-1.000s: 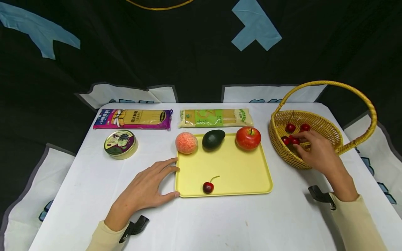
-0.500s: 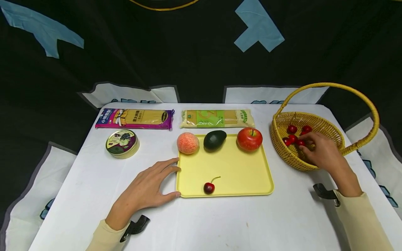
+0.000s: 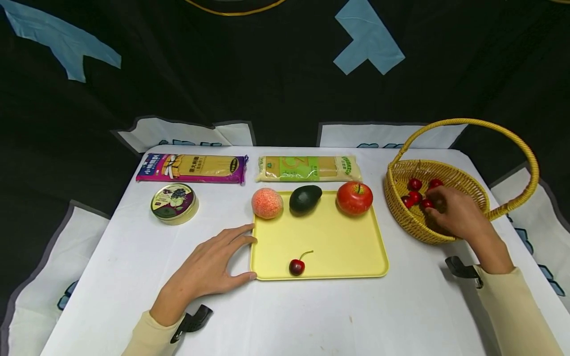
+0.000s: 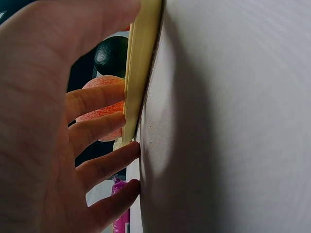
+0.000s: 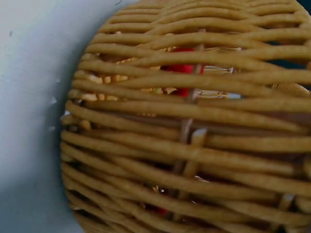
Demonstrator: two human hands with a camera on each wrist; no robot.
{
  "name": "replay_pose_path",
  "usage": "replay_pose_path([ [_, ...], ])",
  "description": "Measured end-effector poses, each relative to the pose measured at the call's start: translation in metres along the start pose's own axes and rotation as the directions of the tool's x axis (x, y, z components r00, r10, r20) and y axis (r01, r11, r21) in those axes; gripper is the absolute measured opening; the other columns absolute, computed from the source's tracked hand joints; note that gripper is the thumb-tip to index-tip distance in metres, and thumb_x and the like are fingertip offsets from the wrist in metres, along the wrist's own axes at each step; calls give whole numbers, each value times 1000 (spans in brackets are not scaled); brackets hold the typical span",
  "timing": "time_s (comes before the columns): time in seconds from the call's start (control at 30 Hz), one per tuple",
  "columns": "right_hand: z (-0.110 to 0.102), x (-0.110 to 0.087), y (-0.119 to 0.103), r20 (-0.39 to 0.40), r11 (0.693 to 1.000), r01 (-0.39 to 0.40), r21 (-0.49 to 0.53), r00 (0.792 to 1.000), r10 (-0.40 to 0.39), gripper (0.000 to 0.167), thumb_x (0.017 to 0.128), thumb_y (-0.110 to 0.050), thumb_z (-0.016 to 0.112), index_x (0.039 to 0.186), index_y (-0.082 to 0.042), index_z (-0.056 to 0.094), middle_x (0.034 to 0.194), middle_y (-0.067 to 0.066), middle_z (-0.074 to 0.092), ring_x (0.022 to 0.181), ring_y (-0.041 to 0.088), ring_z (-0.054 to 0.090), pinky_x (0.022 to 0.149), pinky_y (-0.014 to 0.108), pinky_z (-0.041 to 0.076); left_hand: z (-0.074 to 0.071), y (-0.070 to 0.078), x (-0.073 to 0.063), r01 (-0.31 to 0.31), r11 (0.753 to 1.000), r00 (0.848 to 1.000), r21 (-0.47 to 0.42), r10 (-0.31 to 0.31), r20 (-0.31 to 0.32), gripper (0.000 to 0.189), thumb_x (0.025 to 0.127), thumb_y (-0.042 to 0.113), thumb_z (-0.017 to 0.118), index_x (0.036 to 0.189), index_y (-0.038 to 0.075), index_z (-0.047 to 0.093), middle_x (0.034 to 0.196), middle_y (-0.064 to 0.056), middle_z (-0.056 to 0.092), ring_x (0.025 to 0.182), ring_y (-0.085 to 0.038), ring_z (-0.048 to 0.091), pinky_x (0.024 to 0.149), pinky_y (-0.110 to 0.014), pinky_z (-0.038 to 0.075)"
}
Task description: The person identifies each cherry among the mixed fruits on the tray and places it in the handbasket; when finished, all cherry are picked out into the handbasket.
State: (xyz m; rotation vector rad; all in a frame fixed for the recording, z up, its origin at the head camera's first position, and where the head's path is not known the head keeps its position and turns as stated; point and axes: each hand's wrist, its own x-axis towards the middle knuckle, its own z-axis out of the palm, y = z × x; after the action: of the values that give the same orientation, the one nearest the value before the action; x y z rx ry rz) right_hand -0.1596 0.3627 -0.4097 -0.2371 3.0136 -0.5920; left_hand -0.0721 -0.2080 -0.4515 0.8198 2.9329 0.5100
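Observation:
My left hand [image 3: 205, 274] lies at the left side of the yellow tray [image 3: 343, 237], fingers extended and spread, some fingertips touching its rim. In the left wrist view, two fingertips meet the tray's edge [image 4: 141, 63]. One cherry [image 3: 297, 267] with a stem lies near the tray's front edge. A peach [image 3: 267, 203], an avocado [image 3: 305, 199] and a red apple [image 3: 355, 198] line its back. My right hand [image 3: 463, 215] reaches into the wicker basket [image 3: 396, 217], thumb and fingers curled at a cherry [image 3: 426, 203]. Several other cherries [image 3: 415, 184] lie beside it. Wicker [image 5: 194, 111] hides the fingers in the right wrist view.
Two noodle packs, one purple [image 3: 191, 168] and one green [image 3: 309, 168], lie along the back of the white table [image 3: 311, 316]. A round tin [image 3: 174, 203] stands at the left. The basket's tall handle [image 3: 527, 148] arches up over its right side.
My right hand has drawn slightly right and toward me inside the basket, and the cherry at its fingertips has shifted away from the others. The left hand stays at the tray.

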Motion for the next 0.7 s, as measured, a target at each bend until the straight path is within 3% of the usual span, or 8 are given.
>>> replay_pose_path([
  [0.2,0,-1,-8,-66,1000,-6,-8,998,6,48,97,-8,79,136,11,60,125,36,63,113,52,59,99,74,50,-1,1,0,5,1000,1000,-3,-5,7,72,87,66,80,145,25,64,170,3,42,150,-26,49,114,-56,51],
  [0.43,0,-2,-33,-170,1000,11,-25,985,-15,45,97,-12,80,134,7,64,123,33,64,107,49,61,90,70,53,-3,1,0,14,1000,999,-3,-14,29,73,88,66,79,146,25,63,171,3,41,152,-25,47,116,-56,49],
  [0.7,3,-4,-72,-260,993,115,-14,959,-114,40,95,-10,81,130,2,69,121,26,67,98,39,63,78,57,59,-3,1,0,14,1000,1000,1,-14,24,74,87,66,79,146,25,63,171,3,41,152,-25,47,115,-56,50],
])
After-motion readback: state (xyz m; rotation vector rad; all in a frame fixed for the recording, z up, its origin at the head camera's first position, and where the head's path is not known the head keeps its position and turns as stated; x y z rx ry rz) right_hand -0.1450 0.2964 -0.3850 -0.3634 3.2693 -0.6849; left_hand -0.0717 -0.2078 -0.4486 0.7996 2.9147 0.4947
